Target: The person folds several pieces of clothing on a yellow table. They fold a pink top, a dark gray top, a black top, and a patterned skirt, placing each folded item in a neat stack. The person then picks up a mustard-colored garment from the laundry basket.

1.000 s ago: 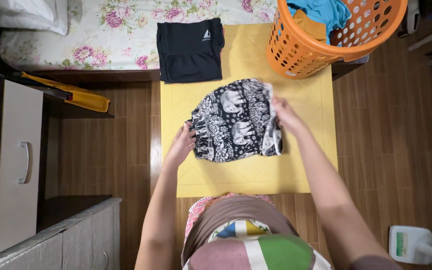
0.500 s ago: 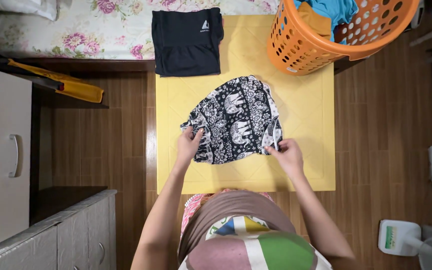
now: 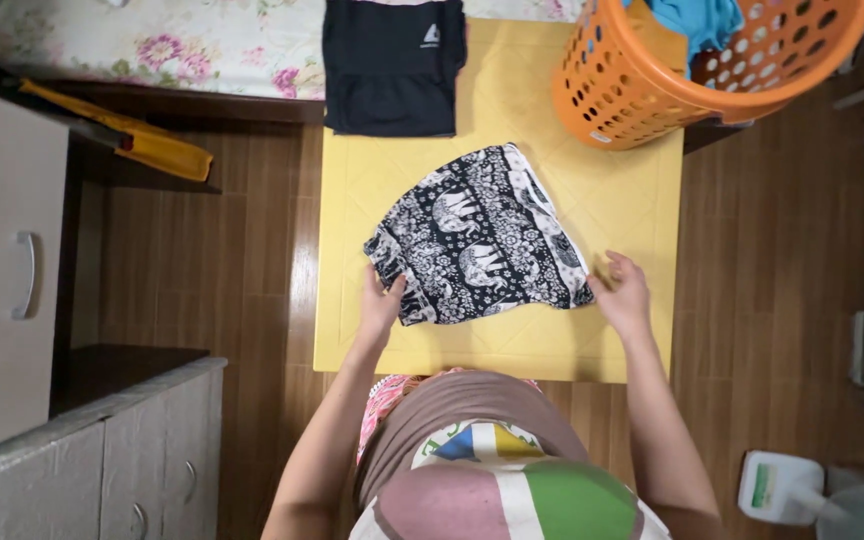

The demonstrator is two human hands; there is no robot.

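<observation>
Overhead, a person stands at a small yellow table (image 3: 642, 200) with a black-and-white elephant-print garment (image 3: 477, 235) spread flat across its middle, slanting from far right toward near left. The left hand (image 3: 380, 300) pinches the garment's near left corner, thumb on top and fingers closed on the cloth. The right hand (image 3: 622, 290) rests at the near right corner, fingers on or just beside the white edge; whether it pinches the fabric or only presses it flat cannot be told from this view. A folded black garment (image 3: 392, 65) lies at the table's far edge, partly over a floral bedsheet (image 3: 152, 45). An orange laundry basket (image 3: 692, 70) with blue cloth (image 3: 697, 20) inside sits on the far right corner. To smooth the piece well, it seems best to draw both corners gently apart with even tension, keep the cloth low against the table, and square the near edge with the table's edge, so that no wrinkles get trapped and any fold comes out straight.
</observation>
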